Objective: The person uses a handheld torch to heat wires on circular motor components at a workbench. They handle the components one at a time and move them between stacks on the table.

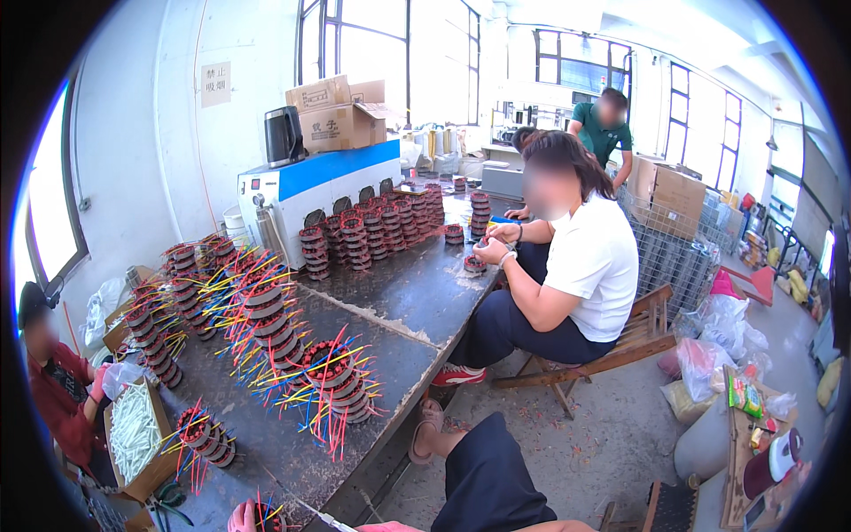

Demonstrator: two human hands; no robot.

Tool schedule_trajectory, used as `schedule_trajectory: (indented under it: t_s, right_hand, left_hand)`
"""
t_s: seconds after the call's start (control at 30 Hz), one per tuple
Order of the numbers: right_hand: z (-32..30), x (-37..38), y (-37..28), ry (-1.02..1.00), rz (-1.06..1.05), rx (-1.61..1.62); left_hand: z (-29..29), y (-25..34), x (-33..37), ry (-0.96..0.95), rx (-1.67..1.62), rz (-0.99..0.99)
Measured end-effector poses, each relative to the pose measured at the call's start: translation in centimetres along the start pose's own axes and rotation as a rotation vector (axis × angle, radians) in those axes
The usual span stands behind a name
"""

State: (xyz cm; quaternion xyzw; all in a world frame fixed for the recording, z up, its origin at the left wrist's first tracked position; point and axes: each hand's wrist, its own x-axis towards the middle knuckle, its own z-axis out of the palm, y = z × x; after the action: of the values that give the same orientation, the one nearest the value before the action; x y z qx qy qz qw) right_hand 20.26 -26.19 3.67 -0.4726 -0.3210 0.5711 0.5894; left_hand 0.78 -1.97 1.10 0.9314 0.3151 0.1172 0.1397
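Note:
At the lower edge my left hand (241,518), pinkish and mostly cut off, is closed on the side of a motor stator (269,518) with red windings and loose wires. Just right of it, only a pink sliver of my right hand (390,527) shows. It is at the end of a thin pale rod-like tool (330,520), whose slender dark end points up and left past the stator. Beyond my hands a short stack of wired stators (206,436) stands on the dark table (292,461). A pair of pliers (168,505) lies to the left.
Taller wired stator stacks (337,381) fill the table's middle, more stacks (355,239) its far side. A carton of white tubes (135,434) stands left, near a person in red. A co-worker in white (585,257) handles small parts at the right edge. A blue-topped machine (328,168) stands behind.

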Motion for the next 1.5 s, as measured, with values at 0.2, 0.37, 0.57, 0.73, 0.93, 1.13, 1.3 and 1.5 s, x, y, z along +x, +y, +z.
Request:
schedule_trajectory:
  t_s: [0.2, 0.37, 0.57, 0.73, 0.93, 1.13, 1.3, 1.5]
  right_hand:
    - [0.0, 0.1, 0.2, -0.011, -0.023, -0.022]
    - [0.0, -0.5, -0.7, -0.003, 0.031, 0.022]
    - [0.0, -0.1, 0.1, 0.004, 0.012, 0.038]
    - [0.1, -0.4, -0.3, 0.006, 0.035, 0.031]
    - [-0.1, -0.4, 0.1, 0.009, 0.03, 0.035]
    - [0.2, -0.1, -0.4, -0.073, -0.037, 0.011]
    - [-0.2, -1.4, -2.1, -0.079, 0.077, 0.107]
    - [0.1, -1.2, -1.7, -0.09, 0.073, 0.117]
  left_hand:
    - [-0.1, 0.1, -0.1, -0.006, 0.004, -0.011]
    - [0.2, -0.1, 0.1, -0.021, 0.003, -0.017]
    - [0.2, -0.2, 0.1, -0.016, -0.004, -0.019]
    - [-0.1, -0.2, -0.2, -0.026, -0.01, -0.022]
    - [-0.1, 0.3, -0.3, -0.021, -0.009, -0.037]
    - [0.9, -3.8, 0.2, -0.031, -0.088, 0.017]
    - [1.5, -1.1, 0.6, -0.007, 0.001, -0.016]
    - [1.5, -1.2, 0.0, -0.008, -0.05, -0.056]
